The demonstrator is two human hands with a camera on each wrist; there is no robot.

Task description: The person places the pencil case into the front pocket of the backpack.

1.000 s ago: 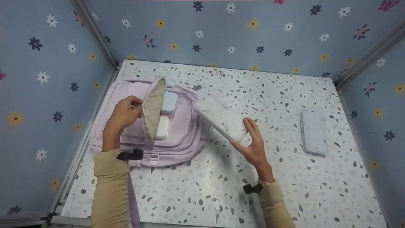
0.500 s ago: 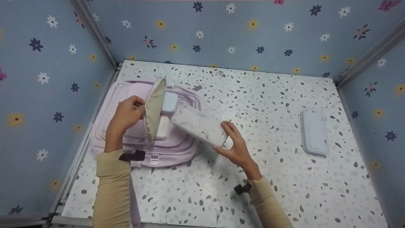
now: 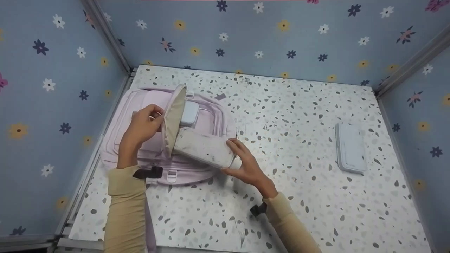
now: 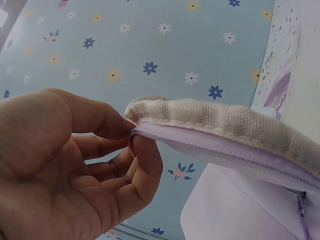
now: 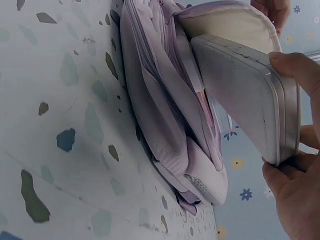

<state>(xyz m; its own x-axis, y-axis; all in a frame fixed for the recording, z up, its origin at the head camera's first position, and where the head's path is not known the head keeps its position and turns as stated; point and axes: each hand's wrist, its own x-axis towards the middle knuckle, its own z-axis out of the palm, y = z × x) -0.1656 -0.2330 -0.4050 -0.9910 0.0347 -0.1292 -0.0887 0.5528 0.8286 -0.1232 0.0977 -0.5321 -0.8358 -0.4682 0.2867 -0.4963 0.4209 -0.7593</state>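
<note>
A lilac backpack (image 3: 154, 96) lies on its back with its front pocket unzipped. Between thumb and forefinger, my left hand (image 3: 143, 123) pinches the edge of the pocket flap (image 4: 215, 117), holding it up so the beige lining shows. My right hand (image 3: 246, 165) grips one end of a scuffed white rectangular tin case (image 3: 205, 147), thumb on one side and fingers on the other. In the right wrist view the far end of the tin case (image 5: 240, 95) reaches under the raised flap. A pale blue box (image 3: 190, 113) sits in the pocket beside it.
Another pale blue-white case (image 3: 351, 147) lies on the right of the speckled table (image 3: 299, 105). Flower-patterned panels (image 3: 253, 35) stand at the back and both sides. A lilac strap (image 3: 149, 221) hangs near the left forearm.
My right hand has brought the tin case left and slightly down, from beside the backpack to the open pocket. It now covers the small white box there. The left hand keeps its pinch on the flap.
</note>
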